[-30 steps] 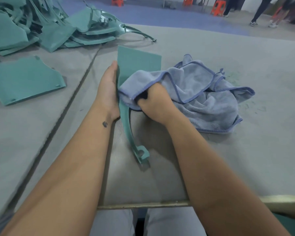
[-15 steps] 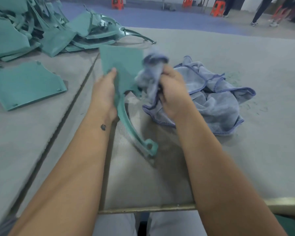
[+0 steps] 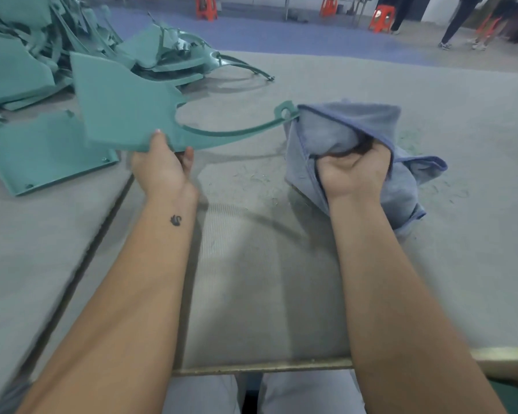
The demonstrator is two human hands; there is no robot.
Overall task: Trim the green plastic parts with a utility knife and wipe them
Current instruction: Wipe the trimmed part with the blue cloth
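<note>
Having been lifted and swung flat, the part (image 3: pixel 117 106) is pinched by the left hand (image 3: pixel 162 165); its wiping seems finished, the cloth (image 3: pixel 350 135) bunched in the right hand (image 3: pixel 353 171).

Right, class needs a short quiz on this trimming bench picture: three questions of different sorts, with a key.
1. True or false: the left hand holds the green part by its near edge, lifted off the table.
2. Multiple choice: the right hand grips A) a utility knife, B) the blue cloth, C) nothing.
3. Fill in: the part's thin curved arm ends in a ring-shaped tab right beside the ____.

Key: 1 true; 2 B; 3 cloth.
</note>
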